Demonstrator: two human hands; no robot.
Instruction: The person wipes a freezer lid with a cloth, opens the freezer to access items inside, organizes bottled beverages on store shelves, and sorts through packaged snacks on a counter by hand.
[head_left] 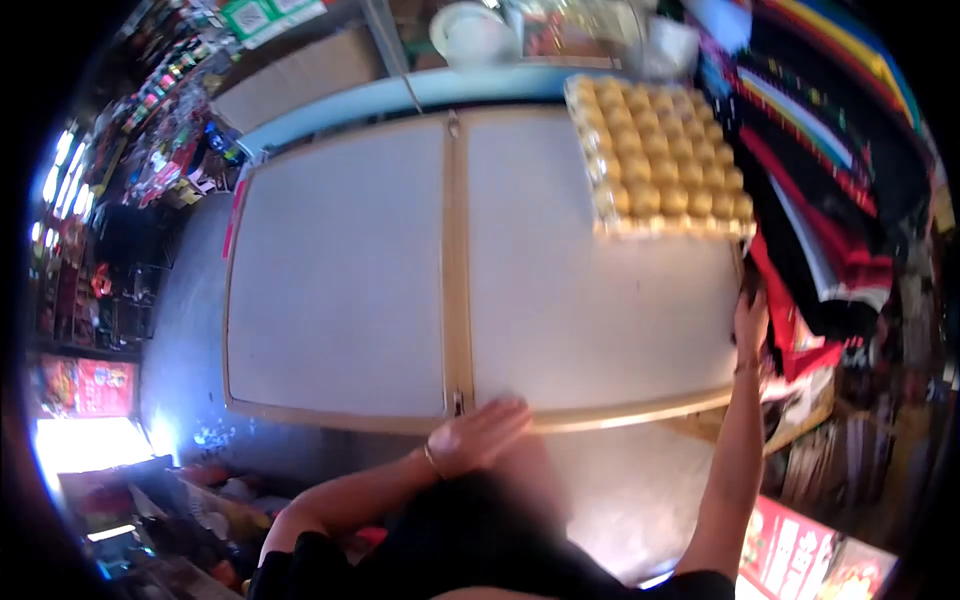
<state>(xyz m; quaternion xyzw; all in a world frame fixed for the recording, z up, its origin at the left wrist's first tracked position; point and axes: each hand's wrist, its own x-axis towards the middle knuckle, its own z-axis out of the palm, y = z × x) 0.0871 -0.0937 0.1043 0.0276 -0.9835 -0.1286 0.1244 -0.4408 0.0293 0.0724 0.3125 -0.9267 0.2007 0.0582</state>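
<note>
A wide pale two-panel board point(340, 270) with a light wood frame lies in front of me, a wooden strip and small metal latches between its panels. My left hand point(480, 435) is at its front edge near the middle, slightly blurred, with the fingers stretched out and nothing seen in them. My right hand point(750, 325) is at the board's right edge, beside hanging dark and red cloth. Its fingers are shaded, so their grip cannot be made out. A tray of golden, egg-like round things point(665, 155) stands at the board's far right corner.
Folded or hanging textiles point(820, 230) crowd the right side. Behind the board are a light-blue ledge point(360, 105) and a white round object point(473, 35). Goods line the left, above the grey floor point(185, 290). A red printed box point(800, 550) sits at lower right.
</note>
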